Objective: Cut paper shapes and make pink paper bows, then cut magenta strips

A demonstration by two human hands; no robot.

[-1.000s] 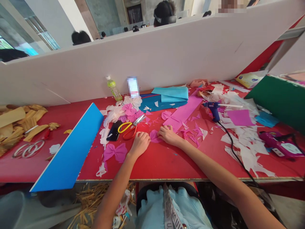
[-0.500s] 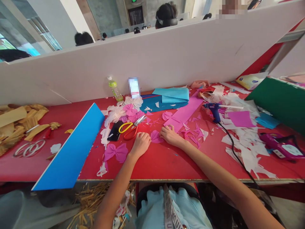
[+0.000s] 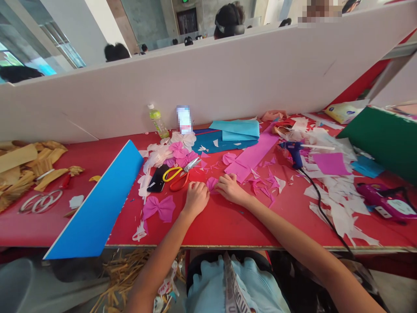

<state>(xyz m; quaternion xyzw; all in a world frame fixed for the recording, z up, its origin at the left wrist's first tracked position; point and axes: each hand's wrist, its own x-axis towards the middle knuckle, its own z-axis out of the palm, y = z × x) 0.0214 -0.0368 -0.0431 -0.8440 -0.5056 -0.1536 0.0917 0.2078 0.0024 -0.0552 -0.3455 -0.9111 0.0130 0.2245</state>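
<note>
In the head view, the forearms come in from 7 and 4 o'clock over the red surface, knuckles up, fingers bent. The left hand and right hand each keep a nearly closed grip on the pink petal between them, thumbs hidden. From it, scissors lie at 10 o'clock, the glue gun near 2.

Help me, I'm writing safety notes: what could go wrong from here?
The pink paper between the left hand and right hand might crease or tear. The left hand could knock the scissors lying close by. If hot, the glue gun might scorch nearby paper scraps.
</note>
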